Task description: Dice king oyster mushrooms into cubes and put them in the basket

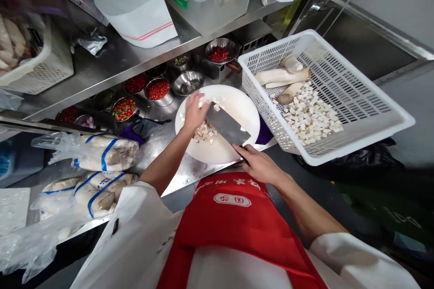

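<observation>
A red apron is filling the bottom centre. Above it the right hand is gripping a cleaver tight, while the left hand, loosely curled, is touching mushroom cubes on the central board.

A red apron, a white perforated basket, a white round board, and blue-striped clear bags.
</observation>
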A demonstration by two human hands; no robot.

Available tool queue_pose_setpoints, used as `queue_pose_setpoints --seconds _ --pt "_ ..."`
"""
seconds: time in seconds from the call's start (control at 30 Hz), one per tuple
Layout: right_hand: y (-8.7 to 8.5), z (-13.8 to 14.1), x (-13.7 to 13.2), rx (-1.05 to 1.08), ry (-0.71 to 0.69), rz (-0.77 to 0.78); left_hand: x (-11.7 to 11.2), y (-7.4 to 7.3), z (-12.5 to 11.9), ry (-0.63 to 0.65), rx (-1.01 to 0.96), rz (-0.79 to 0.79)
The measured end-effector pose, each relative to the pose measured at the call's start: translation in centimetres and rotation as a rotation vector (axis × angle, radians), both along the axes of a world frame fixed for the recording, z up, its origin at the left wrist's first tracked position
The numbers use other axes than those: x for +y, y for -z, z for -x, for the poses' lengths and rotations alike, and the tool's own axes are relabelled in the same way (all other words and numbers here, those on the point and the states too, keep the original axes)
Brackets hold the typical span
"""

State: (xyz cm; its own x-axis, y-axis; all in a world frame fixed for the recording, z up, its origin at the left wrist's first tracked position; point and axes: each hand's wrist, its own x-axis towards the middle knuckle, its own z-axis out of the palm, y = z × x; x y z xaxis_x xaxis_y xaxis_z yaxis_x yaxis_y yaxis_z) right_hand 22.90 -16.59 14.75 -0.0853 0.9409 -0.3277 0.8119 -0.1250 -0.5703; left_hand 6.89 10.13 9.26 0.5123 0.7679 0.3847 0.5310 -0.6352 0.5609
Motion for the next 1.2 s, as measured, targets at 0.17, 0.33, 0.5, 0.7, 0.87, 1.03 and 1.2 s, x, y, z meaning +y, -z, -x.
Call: queue_pose_setpoints --seconds 0.17,0.33,0.5,0.7,0.87,1.03,1.2 --pt "0.0 0.2 1.3 -0.118 -0.183 -0.005 -3.4 -2.7 -2.6 0.265 0.550 0.171" --pt "0.4 0.1 1.7 -0.146 -0.250 -0.011 -5.1 -3.0 -3.1 0.321 0.686 0.297" --pt "0.8 0.2 2.0 -0.149 -0.233 -0.035 -4.8 -1.1 -3.5 0.333 0.777 0.139" --pt "1.1 -1.3 -1.7 -0.135 -0.190 0.024 -0.7 2.3 -2.2 0.147 0.776 0.103" --pt "2.7 -3.0 -7.5 0.182 0.051 0.010 3.2 3.8 -0.6 -0.028 0.702 0.234" --pt "6.4 -2.2 -11.2 0.934 0.663 0.091 6.1 4.4 4.6 -0.203 0.570 0.384" --pt "9.7 -0.3 -10.2 1.342 1.074 0.197 2.9 6.4 8.9 -0.041 0.500 0.308"
